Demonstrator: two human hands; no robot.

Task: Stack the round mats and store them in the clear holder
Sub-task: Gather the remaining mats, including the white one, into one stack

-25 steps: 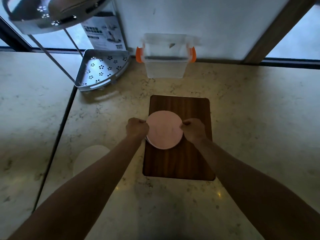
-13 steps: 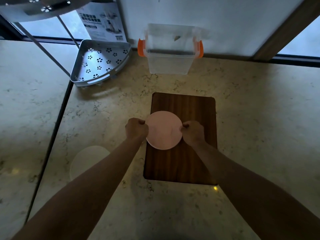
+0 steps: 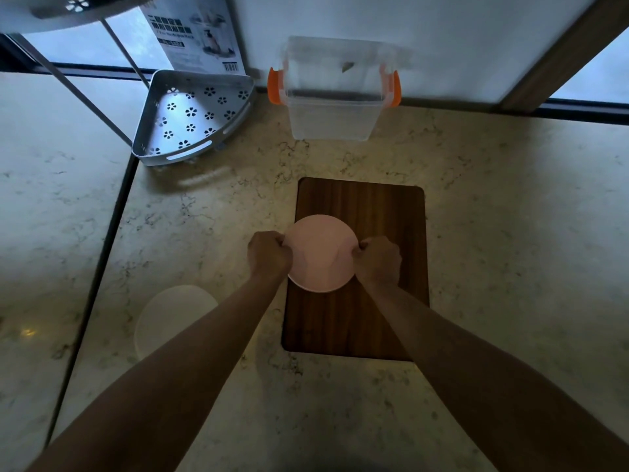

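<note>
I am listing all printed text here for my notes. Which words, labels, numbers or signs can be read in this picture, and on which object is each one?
No text can be read.
Product card behind the corner shelf: dark heading lines, small print and barcode, all too blurred.
Clear holder: no label visible.

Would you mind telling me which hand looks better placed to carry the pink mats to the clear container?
Probably the right hand: both hands grip the pink mats, but the clear container stands straight ahead, slightly right. The left hand is farther.
</note>
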